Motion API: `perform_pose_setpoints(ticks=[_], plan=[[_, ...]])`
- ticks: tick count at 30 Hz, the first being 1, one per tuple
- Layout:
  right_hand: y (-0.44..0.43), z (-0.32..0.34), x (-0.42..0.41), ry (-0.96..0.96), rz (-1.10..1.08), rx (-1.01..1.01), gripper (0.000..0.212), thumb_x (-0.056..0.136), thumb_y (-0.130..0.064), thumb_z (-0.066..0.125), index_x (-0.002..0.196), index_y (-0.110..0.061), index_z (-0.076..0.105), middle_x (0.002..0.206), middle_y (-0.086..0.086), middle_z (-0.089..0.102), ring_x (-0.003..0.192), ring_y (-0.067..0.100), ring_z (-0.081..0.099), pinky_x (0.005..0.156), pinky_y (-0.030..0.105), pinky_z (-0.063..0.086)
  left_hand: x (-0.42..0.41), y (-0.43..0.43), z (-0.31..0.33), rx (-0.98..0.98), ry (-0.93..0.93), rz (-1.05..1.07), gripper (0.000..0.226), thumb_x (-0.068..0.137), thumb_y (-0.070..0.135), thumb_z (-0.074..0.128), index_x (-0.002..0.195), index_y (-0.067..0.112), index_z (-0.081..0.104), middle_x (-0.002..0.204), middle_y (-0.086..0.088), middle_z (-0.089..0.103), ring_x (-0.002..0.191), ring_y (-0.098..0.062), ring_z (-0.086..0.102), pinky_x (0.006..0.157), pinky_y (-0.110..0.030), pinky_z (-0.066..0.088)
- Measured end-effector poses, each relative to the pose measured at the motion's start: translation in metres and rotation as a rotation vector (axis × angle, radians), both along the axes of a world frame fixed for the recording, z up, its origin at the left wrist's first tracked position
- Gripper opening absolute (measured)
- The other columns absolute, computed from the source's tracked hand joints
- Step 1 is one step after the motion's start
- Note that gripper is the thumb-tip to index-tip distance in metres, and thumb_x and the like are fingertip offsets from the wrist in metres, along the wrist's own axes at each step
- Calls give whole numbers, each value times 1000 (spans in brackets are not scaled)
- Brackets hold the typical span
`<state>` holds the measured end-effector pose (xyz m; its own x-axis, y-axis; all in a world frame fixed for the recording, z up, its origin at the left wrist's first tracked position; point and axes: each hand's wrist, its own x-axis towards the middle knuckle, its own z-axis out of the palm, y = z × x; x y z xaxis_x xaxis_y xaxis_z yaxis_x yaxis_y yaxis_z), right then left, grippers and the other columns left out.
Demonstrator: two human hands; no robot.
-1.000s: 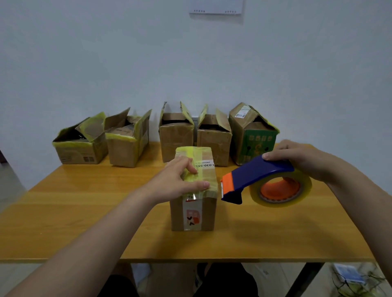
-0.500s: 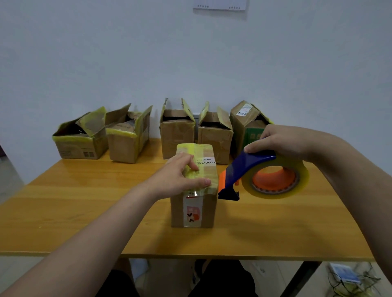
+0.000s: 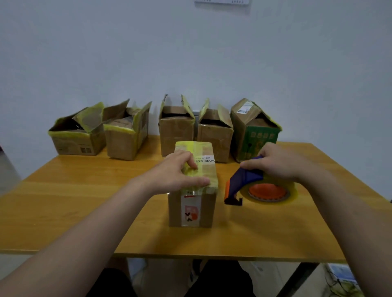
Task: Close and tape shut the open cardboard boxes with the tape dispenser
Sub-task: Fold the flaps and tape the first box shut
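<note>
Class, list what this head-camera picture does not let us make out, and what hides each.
Insides of the open boxes: head view, hidden by flaps and walls.
Label on the taped box: head view, partly under the left hand.
Tape dispenser handle: head view, wrapped by the right hand.
Paper on the wall: cut by the top edge.

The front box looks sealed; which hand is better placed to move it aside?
Left, most likely. The left hand rests on top of the taped box, thumb along its near top edge. The right hand holds the tape dispenser to the box's right, so it is not free.
</note>
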<state>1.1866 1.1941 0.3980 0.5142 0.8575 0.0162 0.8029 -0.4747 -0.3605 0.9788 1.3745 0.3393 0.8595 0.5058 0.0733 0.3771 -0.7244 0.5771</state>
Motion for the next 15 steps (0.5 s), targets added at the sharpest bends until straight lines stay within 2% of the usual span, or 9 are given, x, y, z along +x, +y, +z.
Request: perform_pose_setpoints(ticks=[4,6,9,12,15], plan=[[-7,12,7,-34,-105,242,60,89,-57,65,60,-5,62,55,10,55,56,24,50,57,37,38,1,-3,12,-21,29,5,58,72,74,71,109,31,61,144,7,49,122,-13,50,94,-34,51],[-11,18,5,-30,-153,405,63,90,-56,65,57,-3,59,54,13,52,56,26,49,56,37,36,-2,-1,13,-76,-56,8,54,71,72,69,107,31,67,147,10,50,132,-14,48,95,-29,44],[-13,20,-3,63,-131,636,61,94,-49,65,52,-6,57,46,8,45,48,22,42,52,32,32,-12,0,3,-148,-185,-17,48,71,64,74,111,36,73,152,16,43,143,-7,36,93,-14,36],[-1,12,-17,241,-100,835,61,97,-45,63,52,-5,59,43,6,50,43,17,46,50,26,36,-17,3,-10,-177,-215,-50,55,67,63,81,116,42,74,159,15,41,154,-1,20,114,-25,30],[22,0,-33,461,-45,983,54,99,-47,60,64,-7,70,60,14,65,59,34,58,61,33,44,-24,10,-13,-155,-169,-66,61,64,67,82,122,51,71,163,18,36,154,4,12,125,-37,23]])
